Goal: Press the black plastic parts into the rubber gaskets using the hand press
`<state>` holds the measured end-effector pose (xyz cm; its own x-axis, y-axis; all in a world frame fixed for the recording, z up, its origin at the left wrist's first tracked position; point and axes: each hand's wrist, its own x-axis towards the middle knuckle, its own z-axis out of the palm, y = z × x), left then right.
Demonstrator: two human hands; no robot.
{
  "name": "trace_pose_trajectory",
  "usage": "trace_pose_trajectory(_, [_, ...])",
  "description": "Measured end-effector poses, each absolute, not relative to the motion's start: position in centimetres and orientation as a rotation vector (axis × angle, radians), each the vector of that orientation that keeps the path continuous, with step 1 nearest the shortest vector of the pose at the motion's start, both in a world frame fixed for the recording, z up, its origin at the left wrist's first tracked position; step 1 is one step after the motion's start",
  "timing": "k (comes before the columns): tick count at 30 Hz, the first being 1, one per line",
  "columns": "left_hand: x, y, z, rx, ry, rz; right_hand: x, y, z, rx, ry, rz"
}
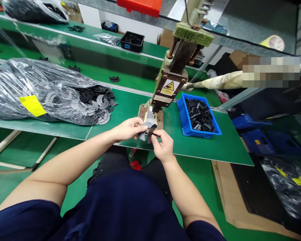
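Note:
My left hand pinches a thin grey curved sheet piece at the front edge of the green bench. My right hand holds a dark curved strip piece right beside it, the two pieces touching or overlapping. Both hands sit just in front of the base of a small hand press with a yellow warning label. A pile of grey crescent-shaped parts spills from a big clear plastic bag to the left.
A blue bin of small black parts stands right of the press. A sleeved arm of another person reaches in behind it. A black tray sits on the far bench. Boxes and bagged parts lie on the floor at right.

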<state>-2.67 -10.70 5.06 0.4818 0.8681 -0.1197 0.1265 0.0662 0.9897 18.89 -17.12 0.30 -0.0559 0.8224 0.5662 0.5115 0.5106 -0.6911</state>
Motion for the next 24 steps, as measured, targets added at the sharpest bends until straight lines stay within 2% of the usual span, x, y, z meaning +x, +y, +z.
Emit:
trace_pose_trajectory(3, [-2.6, -11.6, 5.6, 1.75, 1.053, 0.948, 19.1, -17.1, 0.5, -1.117, -1.773, 0.312])
trace_pose_trajectory(8, [-2.0, -11.8, 5.2, 1.989, 1.009, 0.857, 19.0, -17.3, 0.1, -1.078, -1.814, 0.298])
trace_pose_trajectory(12, [-1.8, -11.3, 4.4, 1.732, 1.048, 0.889, 19.1, -17.4, -0.5, -1.097, -1.764, 0.328])
trace_pose_trajectory(17, [-2.5, -9.3, 2.8, 1.354, 0.818, 0.61, 19.9, -17.0, -1.8, -1.166, -1.676, 0.414])
trace_pose_trajectory(22, [-4.3, -1.6, -1.2, 1.014, 1.189, 0.953, 22.6, -17.3, -4.1, -1.276, -1.535, 0.448])
trace_pose_trajectory(24, [-4.4, 2.7, -2.4, 0.841, 1.329, 0.975, 23.6, -17.8, -4.8, -1.319, -1.499, 0.449])
